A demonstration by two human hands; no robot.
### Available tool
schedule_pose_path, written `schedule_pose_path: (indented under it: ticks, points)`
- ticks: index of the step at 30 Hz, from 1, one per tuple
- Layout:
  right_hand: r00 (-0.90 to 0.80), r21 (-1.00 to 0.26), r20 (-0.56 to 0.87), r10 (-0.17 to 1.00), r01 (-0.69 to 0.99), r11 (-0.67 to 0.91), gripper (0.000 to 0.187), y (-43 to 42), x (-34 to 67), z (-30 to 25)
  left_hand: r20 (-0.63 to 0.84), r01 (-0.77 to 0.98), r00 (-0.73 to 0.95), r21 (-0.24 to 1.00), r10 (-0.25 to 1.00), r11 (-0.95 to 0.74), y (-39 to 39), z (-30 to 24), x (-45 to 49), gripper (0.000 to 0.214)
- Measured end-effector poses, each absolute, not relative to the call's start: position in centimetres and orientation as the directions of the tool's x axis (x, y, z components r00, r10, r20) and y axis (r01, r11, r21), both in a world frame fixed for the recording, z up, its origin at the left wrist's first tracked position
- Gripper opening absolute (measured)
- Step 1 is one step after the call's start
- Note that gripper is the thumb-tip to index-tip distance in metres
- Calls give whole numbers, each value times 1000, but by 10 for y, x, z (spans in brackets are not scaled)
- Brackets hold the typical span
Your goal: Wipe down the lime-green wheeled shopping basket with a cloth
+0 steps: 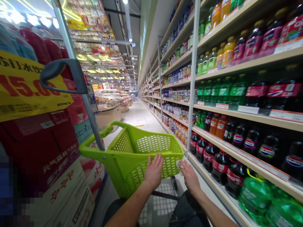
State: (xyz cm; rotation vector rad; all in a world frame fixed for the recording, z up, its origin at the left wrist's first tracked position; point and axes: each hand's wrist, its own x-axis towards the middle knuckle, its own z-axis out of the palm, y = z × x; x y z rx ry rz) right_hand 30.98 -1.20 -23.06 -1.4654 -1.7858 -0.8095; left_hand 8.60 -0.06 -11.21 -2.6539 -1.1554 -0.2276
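Left hand [154,171] seems laid, fingers unclenched, against the green cart [146,137], likely stiff, easily rolled, best held by its rim [132,154], beside the shelving's [236,114] front edge; the right hand's [190,178] grip cannot be told.

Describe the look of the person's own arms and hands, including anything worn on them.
The left hand and right hand are ungloved, with slim fingers. Both forearms are bare down to the picture's lower edge: no sleeve, watch or bracelet shows. Below them are dark, bluish trousers.
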Motion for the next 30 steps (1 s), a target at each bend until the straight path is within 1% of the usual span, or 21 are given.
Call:
schedule_pose_path:
  ticks: [4, 6, 8, 10, 12, 14, 16, 18, 21, 23, 27, 29, 30]
  points:
    - [-65, -8, 862, 502, 990, 143, 39, -4, 317, -204, 252, 766, 640, -134, 726, -629, 2, -113, 79, 63]
    - [-41, -31, 848, 528, 991, 128, 41, -6, 319, -214, 257, 770, 635, -142, 728, -622, 3, -114, 75, 63]
    - [-58, -35, 810, 584, 988, 148, 46, -11, 320, -232, 260, 770, 635, -148, 727, -620, 4, -114, 71, 63]
    - [-81, -38, 788, 610, 983, 179, 50, -13, 321, -240, 265, 780, 623, -141, 736, -609, 5, -114, 67, 62]
    - [-68, -50, 812, 579, 982, 185, 47, -12, 321, -230, 270, 798, 599, -127, 754, -588, 6, -112, 63, 61]
    - [-30, -66, 853, 520, 984, 165, 42, -6, 321, -210, 275, 815, 575, -121, 770, -566, 6, -110, 60, 61]
    - [6, -84, 870, 493, 987, 136, 39, -1, 321, -198, 276, 827, 560, -120, 781, -550, 4, -109, 58, 60]
    - [14, -94, 855, 518, 987, 127, 40, -2, 321, -205, 271, 831, 555, -125, 787, -542, 3, -107, 55, 60]
    - [-13, -100, 813, 581, 982, 162, 44, -10, 325, -230, 264, 836, 549, -149, 793, -529, 4, -102, 45, 61]
    - [16, -134, 815, 579, 978, 163, 44, -12, 332, -235, 279, 855, 519, -158, 808, -495, 7, -97, 36, 64]
    - [164, -263, 817, 553, 959, 104, 45, 2, 332, -200, 308, 918, 397, -117, 864, -380, 11, -89, 21, 66]
    - [167, -294, 797, 581, 947, 131, 44, 14, 310, -180, 286, 927, 374, -93, 882, -363, 12, -89, 18, 66]
    - [136, -290, 794, 593, 941, 173, 43, 21, 293, -172, 275, 926, 376, -87, 885, -366, 11, -89, 18, 67]
